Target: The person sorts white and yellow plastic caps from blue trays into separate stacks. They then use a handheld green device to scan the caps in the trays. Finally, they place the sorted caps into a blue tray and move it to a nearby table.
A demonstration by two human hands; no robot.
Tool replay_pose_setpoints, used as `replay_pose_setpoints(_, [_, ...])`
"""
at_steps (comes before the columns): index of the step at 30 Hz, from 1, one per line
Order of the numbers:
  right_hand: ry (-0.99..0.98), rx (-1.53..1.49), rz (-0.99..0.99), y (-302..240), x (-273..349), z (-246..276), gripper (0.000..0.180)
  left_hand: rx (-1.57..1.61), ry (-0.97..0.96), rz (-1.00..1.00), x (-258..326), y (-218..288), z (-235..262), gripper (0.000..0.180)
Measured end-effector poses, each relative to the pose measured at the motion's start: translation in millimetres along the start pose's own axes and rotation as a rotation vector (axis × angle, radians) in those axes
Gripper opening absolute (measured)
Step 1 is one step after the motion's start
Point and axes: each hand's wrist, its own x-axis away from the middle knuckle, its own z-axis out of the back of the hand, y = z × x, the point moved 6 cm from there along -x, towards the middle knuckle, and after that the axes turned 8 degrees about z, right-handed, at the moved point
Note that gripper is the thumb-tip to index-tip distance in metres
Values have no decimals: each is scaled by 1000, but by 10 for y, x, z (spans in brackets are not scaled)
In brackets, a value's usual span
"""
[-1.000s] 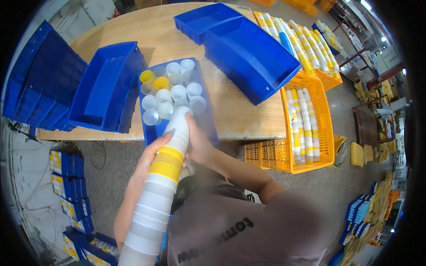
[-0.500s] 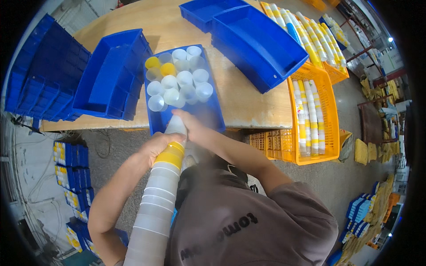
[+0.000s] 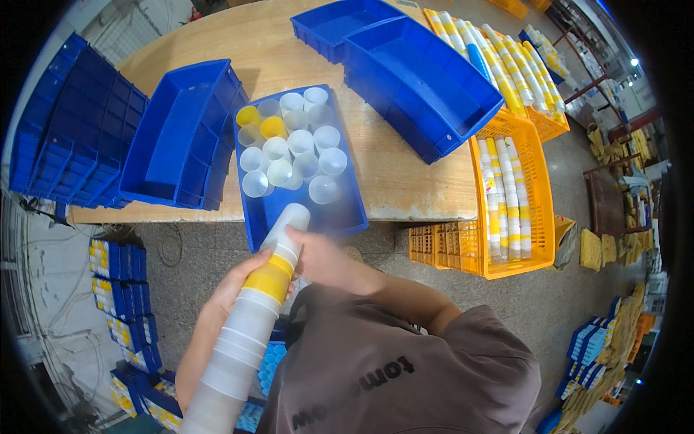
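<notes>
A long stack of nested plastic cups (image 3: 249, 325), translucent white with a few yellow ones in the middle, leans from the lower left up toward the table. My left hand (image 3: 235, 289) grips the stack from the left at the yellow cups. My right hand (image 3: 318, 257) holds its upper end just below the top cup. The stack's top sits over the near end of a blue tray (image 3: 340, 206) that holds several loose cups (image 3: 289, 145), mostly white and two yellow, standing mouth up.
The wooden table (image 3: 394, 181) also carries an empty blue bin (image 3: 177, 134) on the left, stacked blue bins (image 3: 65, 137) at far left and two large blue bins (image 3: 419, 79) at the back. Orange crates (image 3: 510, 195) of cup stacks stand on the right. Blue boxes (image 3: 123, 289) lie on the floor.
The view has shifted so the table sits lower. Both hands stay on the cup stack, whose top remains at the near end of the blue tray.
</notes>
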Motion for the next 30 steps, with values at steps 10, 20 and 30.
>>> replay_pose_setpoints(10, [35,-155,-333,352,-18,-473,51,-112,169,-19,255,26,239,54])
replay_pose_setpoints(20, [72,61,-388,921,-532,-206,50,-432,401,-32,302,187,608,52])
replay_pose_setpoints(30, [155,-147,-378,547,-50,-731,43,52,175,-106,600,-207,551,60])
